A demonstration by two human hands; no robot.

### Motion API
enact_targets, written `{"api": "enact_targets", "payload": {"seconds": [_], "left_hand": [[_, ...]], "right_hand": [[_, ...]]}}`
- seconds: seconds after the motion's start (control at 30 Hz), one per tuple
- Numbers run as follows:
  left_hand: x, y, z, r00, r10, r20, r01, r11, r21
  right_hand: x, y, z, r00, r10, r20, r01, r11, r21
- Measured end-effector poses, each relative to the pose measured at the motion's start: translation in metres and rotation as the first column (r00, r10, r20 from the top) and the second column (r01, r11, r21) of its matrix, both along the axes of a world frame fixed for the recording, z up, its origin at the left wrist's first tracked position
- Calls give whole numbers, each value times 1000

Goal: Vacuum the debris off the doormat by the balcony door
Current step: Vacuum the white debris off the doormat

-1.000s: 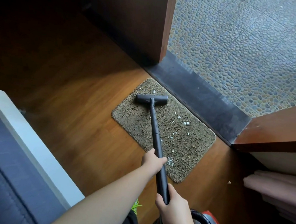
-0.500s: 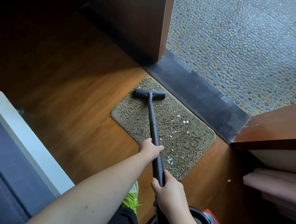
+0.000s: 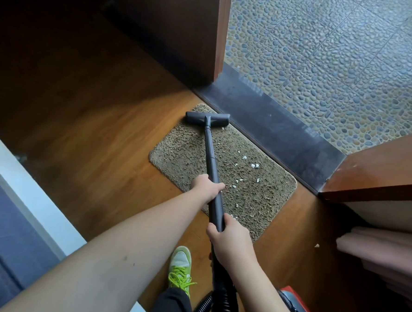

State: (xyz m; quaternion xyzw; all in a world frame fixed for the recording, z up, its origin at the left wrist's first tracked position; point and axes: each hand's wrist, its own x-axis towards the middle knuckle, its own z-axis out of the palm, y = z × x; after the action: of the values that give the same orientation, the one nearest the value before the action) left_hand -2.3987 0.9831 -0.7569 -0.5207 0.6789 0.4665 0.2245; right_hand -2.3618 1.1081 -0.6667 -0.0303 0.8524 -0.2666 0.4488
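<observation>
both hands, left (image 3: 206, 186) ahead of right (image 3: 229, 237), grip wand (image 3: 211, 156) apart for leverage; head (image 3: 207, 119) at mat (image 3: 265, 191) corner; debris (image 3: 255, 165) remains.

No legible text, label, brand, number or sign appears anywhere in the head view
</observation>
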Motion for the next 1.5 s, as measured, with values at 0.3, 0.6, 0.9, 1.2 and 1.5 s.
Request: {"api": "enact_targets", "payload": {"seconds": [0.3,0.6,0.9,1.2,1.5], "left_hand": [[37,44,1,999,30,-12,-29,999,41],[60,81,6,998,57,-17,-56,998,40],[62,98,11,998,66,-22,-65,997,36],[38,68,9,999,33,-25,-32,999,9],[15,37,-3,1000,3,-30,-4,1000,-15]], "right_hand": [[29,46,12,999,23,38,-24,1000,20],[46,83,22,996,89,13,-89,996,21],[49,100,25,996,83,22,-83,996,30],[31,70,15,999,48,17,-48,999,4],[15,39,4,999,-23,25,23,1000,-7]]}}
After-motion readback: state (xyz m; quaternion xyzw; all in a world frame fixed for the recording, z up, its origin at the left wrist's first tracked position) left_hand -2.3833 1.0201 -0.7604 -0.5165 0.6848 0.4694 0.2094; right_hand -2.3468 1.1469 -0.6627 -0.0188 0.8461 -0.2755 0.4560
